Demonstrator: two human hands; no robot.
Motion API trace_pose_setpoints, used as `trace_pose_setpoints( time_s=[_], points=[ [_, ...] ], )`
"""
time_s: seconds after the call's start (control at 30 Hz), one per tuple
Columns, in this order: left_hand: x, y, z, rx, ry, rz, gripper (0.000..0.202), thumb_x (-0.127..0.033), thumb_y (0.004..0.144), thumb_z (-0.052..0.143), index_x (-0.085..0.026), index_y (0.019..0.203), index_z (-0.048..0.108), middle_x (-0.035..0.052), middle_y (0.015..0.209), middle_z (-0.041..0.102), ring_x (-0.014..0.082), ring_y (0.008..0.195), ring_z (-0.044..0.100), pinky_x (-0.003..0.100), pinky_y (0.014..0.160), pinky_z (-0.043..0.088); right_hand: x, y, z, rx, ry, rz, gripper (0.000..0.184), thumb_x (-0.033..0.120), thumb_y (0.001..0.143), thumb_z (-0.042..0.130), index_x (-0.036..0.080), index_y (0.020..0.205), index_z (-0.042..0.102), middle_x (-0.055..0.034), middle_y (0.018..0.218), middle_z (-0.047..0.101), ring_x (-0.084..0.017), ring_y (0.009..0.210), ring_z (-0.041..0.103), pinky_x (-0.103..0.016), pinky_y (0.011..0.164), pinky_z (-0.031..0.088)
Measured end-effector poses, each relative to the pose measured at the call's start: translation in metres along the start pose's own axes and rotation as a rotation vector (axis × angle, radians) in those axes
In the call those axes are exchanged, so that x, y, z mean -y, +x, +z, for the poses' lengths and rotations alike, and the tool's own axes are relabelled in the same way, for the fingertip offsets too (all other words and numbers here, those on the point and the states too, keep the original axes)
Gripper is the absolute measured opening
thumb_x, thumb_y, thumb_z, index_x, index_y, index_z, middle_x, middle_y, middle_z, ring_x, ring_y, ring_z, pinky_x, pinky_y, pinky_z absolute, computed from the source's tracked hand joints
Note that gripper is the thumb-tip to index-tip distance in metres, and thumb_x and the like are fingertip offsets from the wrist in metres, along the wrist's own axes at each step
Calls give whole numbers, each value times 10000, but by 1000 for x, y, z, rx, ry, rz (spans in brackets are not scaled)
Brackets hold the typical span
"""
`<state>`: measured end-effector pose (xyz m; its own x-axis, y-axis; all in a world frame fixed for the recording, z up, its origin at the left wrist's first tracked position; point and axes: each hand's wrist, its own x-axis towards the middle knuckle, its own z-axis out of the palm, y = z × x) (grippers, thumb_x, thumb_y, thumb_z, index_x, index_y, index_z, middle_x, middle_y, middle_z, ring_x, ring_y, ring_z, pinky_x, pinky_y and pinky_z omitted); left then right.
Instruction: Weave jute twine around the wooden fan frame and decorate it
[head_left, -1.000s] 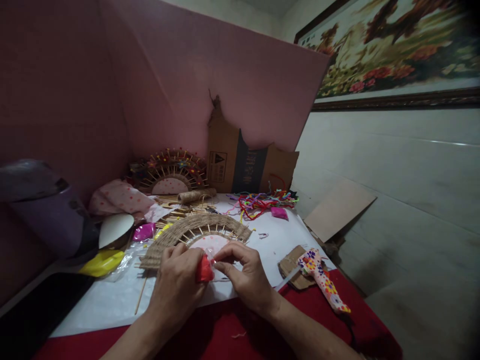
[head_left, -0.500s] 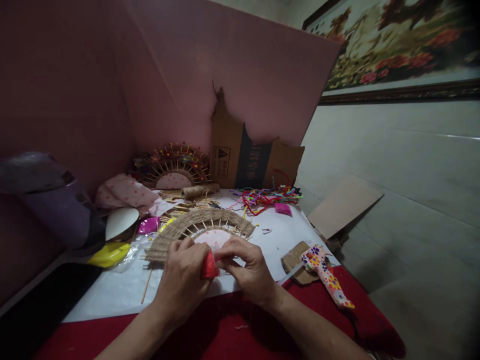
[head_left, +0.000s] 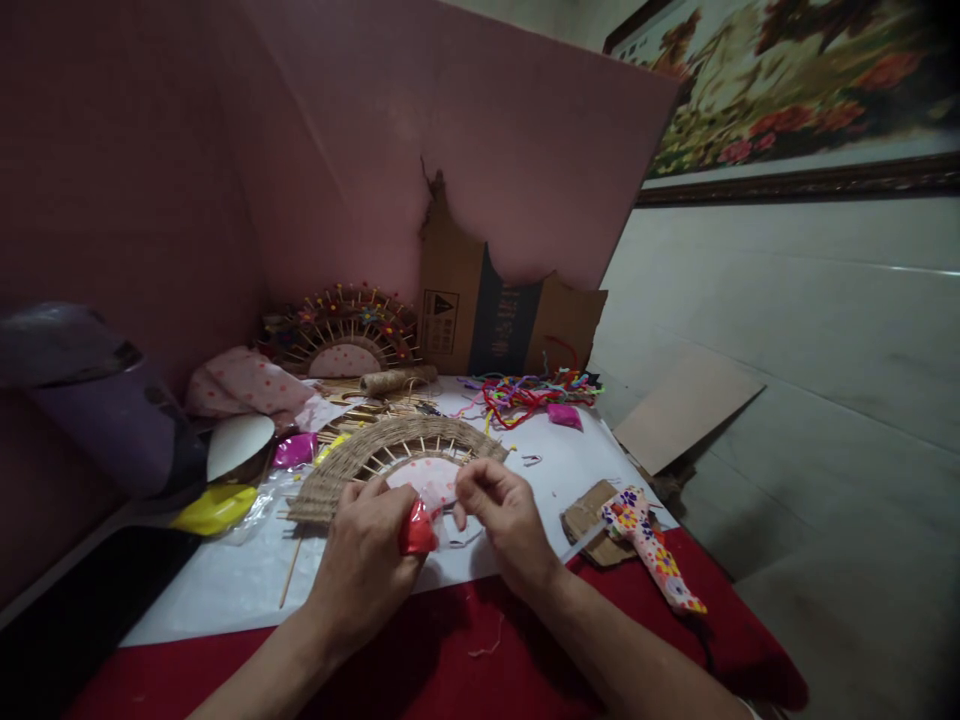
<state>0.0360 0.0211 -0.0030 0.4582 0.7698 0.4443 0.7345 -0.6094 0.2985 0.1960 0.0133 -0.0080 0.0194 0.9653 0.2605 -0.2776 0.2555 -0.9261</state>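
Note:
My left hand (head_left: 364, 555) is closed around a small red packet in clear wrap (head_left: 416, 528), held just above the white sheet (head_left: 225, 590). My right hand (head_left: 499, 520) pinches the clear wrap at the packet's right side, fingers pressed together. Right behind both hands lies a half-round fan of woven twine and wooden sticks (head_left: 390, 450) with a pink dotted centre.
A second, decorated fan (head_left: 341, 325) leans on the pink board at the back, beside a torn cardboard box (head_left: 502, 320). Coloured pipe cleaners (head_left: 529, 392), a twine spool (head_left: 390, 380), yellow (head_left: 214, 508) and magenta packets (head_left: 294, 450), a flower-patterned glue gun (head_left: 652, 550) lie around.
My right hand has pulled a little to the right of the red packet, stretching the clear wrap. The left hand keeps its grip in nearly the same place.

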Motion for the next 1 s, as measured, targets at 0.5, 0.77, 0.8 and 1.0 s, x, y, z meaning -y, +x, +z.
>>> trace_pose_setpoints(
  time_s=[0.5,0.77,0.8,1.0],
  points=[
    [6,2,0,-26,7,-77,83,-172,719,452,-191,650,492,34,676,510,212,682,414,348,671,326,-5,6,-2,-122,274,271,272,303,622,766,105,721,609,-8,610,613,-55,455,493,-175,435,430],
    [5,1,1,-33,6,-45,89,-161,721,457,-195,640,473,30,666,518,214,691,418,347,672,321,-8,7,-3,-134,331,287,358,451,683,692,102,682,611,26,456,524,-40,333,385,-150,287,298],
    [5,1,1,-34,6,-43,90,-158,720,459,-195,638,471,30,666,518,214,692,418,347,672,319,-7,7,-3,-125,343,298,365,460,687,686,104,672,607,32,438,509,-35,319,365,-145,278,274],
    [5,1,2,-40,4,-45,92,-144,721,464,-194,645,477,31,675,521,215,700,424,344,676,315,-5,12,-5,-132,448,282,281,272,578,803,112,732,630,17,558,587,-43,457,487,-135,399,400]
  ],
)
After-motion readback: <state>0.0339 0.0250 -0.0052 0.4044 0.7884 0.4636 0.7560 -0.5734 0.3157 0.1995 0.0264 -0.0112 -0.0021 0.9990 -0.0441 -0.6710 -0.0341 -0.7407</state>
